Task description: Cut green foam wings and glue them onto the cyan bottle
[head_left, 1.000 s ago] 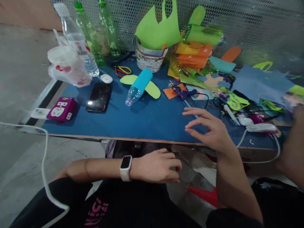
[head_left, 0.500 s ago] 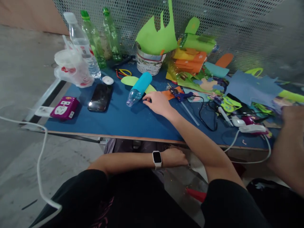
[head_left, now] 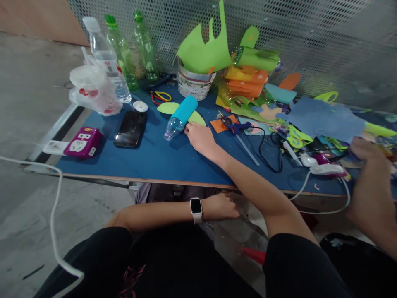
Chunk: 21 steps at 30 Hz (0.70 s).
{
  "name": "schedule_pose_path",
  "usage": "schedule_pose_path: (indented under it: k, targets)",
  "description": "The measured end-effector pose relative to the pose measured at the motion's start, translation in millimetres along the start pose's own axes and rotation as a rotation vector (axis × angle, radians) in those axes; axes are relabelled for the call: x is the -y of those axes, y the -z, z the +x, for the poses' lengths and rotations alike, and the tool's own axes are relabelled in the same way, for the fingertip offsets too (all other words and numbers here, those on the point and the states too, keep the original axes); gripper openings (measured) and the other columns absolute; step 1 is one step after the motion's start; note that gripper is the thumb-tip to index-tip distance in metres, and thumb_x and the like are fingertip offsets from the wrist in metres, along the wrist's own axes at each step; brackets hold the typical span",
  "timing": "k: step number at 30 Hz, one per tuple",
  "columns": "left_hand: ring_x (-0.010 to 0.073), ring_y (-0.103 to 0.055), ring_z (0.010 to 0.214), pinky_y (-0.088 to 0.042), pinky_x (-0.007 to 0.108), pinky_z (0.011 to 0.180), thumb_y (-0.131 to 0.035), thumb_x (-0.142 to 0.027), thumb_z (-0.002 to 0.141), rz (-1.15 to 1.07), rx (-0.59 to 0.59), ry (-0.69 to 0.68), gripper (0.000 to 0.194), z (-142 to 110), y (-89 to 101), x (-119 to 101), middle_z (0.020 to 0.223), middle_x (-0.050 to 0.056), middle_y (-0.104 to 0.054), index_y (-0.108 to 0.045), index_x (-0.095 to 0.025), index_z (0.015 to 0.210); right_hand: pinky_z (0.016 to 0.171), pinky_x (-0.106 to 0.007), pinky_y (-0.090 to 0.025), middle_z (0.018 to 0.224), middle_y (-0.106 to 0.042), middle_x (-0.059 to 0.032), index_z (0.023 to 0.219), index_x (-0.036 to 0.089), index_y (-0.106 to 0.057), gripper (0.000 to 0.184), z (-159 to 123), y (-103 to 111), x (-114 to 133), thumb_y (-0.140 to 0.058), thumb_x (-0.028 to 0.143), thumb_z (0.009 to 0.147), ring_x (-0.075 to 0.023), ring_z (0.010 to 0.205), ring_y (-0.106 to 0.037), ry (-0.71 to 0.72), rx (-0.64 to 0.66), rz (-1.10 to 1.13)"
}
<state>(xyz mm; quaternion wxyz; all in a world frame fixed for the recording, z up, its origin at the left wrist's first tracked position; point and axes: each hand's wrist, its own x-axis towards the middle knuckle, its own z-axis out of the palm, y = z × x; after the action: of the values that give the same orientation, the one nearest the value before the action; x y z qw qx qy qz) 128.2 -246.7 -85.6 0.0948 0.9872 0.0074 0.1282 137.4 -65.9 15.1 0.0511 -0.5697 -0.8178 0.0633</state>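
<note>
A clear plastic bottle wrapped in a light blue sleeve [head_left: 182, 112] lies on the blue table [head_left: 161, 155], with green paper wings [head_left: 197, 118] sticking out on both sides. My right hand [head_left: 200, 138] reaches across the table, its bent fingers closed on the near end of the right wing. My left hand [head_left: 221, 206], with a white watch on the wrist, stays below the table edge over my lap. Its fingers are curled together, and what they hold is hidden.
A black phone [head_left: 130, 129], a purple power strip [head_left: 82, 142], three bottles [head_left: 107, 58] and a bagged cup [head_left: 93, 89] stand on the left. Coloured paper scraps [head_left: 322, 118], a glue gun [head_left: 235, 124], cables and a woven basket [head_left: 194, 82] crowd the back and right. Another person's hand [head_left: 369, 174] works at the right.
My right hand has gone from hovering at the table's front right to the bottle's green wing. My left hand stayed at my lap. The other person's hand moved further into view.
</note>
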Motion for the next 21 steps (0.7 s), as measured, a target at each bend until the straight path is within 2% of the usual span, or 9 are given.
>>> schedule_pose_path:
  k: [3, 6, 9, 12, 16, 19, 21]
  targets:
    - [0.0252, -0.09, 0.091, -0.056, 0.042, 0.08, -0.084, -0.006, 0.104, -0.002, -0.019, -0.022, 0.02, -10.3, 8.3, -5.0, 0.088, 0.006, -0.09, -0.083, -0.021, 0.09, 0.081, -0.043, -0.05, 0.14, -0.082, -0.0197, 0.133, 0.014, -0.081, 0.041, -2.0, 2.3, 0.6, -0.042, 0.021, 0.127, -0.0338, 0.109, -0.08, 0.018, 0.034, -0.045]
    - [0.024, -0.088, 0.09, -0.055, 0.043, 0.08, -0.084, -0.01, 0.105, -0.019, -0.066, -0.048, 0.017, -24.6, 20.0, -9.3, 0.089, 0.004, -0.089, -0.082, -0.021, 0.092, 0.083, -0.043, -0.05, 0.135, -0.083, -0.0183, 0.124, 0.016, -0.081, 0.031, 1.2, 7.7, -5.0, -0.05, 0.017, 0.122, -0.0337, 0.112, -0.078, 0.053, 0.07, 0.011]
    - [0.0222, -0.087, 0.091, -0.057, 0.043, 0.084, -0.083, -0.011, 0.107, -0.036, -0.102, -0.092, 0.016, -37.5, 31.1, -10.8, 0.09, 0.002, -0.088, -0.082, -0.021, 0.094, 0.083, -0.041, -0.048, 0.13, -0.085, -0.0165, 0.12, 0.018, -0.081, 0.026, 4.0, 13.3, -12.9, -0.055, 0.021, 0.122, -0.0317, 0.112, -0.076, 0.104, 0.102, 0.06]
    - [0.0212, -0.086, 0.092, -0.057, 0.042, 0.085, -0.085, -0.011, 0.107, -0.037, -0.075, -0.136, 0.015, -43.5, 37.1, -12.4, 0.091, 0.002, -0.088, -0.082, -0.021, 0.096, 0.078, -0.04, -0.044, 0.122, -0.086, -0.0149, 0.119, 0.018, -0.082, 0.025, -1.2, 21.9, -21.3, -0.057, 0.022, 0.121, -0.0285, 0.102, -0.074, 0.141, 0.156, 0.073]
    - [0.0206, -0.085, 0.089, -0.059, 0.042, 0.085, -0.087, -0.015, 0.106, -0.056, -0.045, -0.154, 0.014, -43.3, 36.6, -19.3, 0.093, 0.002, -0.089, -0.083, -0.023, 0.097, 0.077, -0.039, -0.043, 0.102, -0.086, -0.011, 0.114, 0.018, -0.086, 0.021, -20.0, 39.2, -33.5, -0.065, 0.02, 0.115, -0.0242, 0.088, -0.072, 0.212, 0.295, 0.148]
    - [0.0202, -0.085, 0.089, -0.059, 0.042, 0.085, -0.088, -0.014, 0.105, -0.082, -0.036, -0.16, 0.014, -42.2, 33.3, -24.9, 0.093, 0.0, -0.089, -0.082, -0.023, 0.096, 0.081, -0.039, -0.048, 0.1, -0.085, -0.0096, 0.115, 0.019, -0.088, 0.02, -30.6, 44.7, -40.0, -0.069, 0.023, 0.114, -0.0244, 0.088, -0.073, 0.202, 0.209, 0.224]
    - [0.0202, -0.086, 0.089, -0.06, 0.042, 0.085, -0.088, -0.013, 0.105, -0.086, -0.027, -0.163, 0.015, -42.1, 31.1, -27.2, 0.093, 0.0, -0.089, -0.082, -0.023, 0.096, 0.087, -0.041, -0.053, 0.114, -0.086, -0.0116, 0.127, 0.02, -0.089, 0.026, -31.8, 40.6, -41.0, -0.067, 0.027, 0.116, -0.0267, 0.096, -0.076, 0.188, 0.117, 0.25]
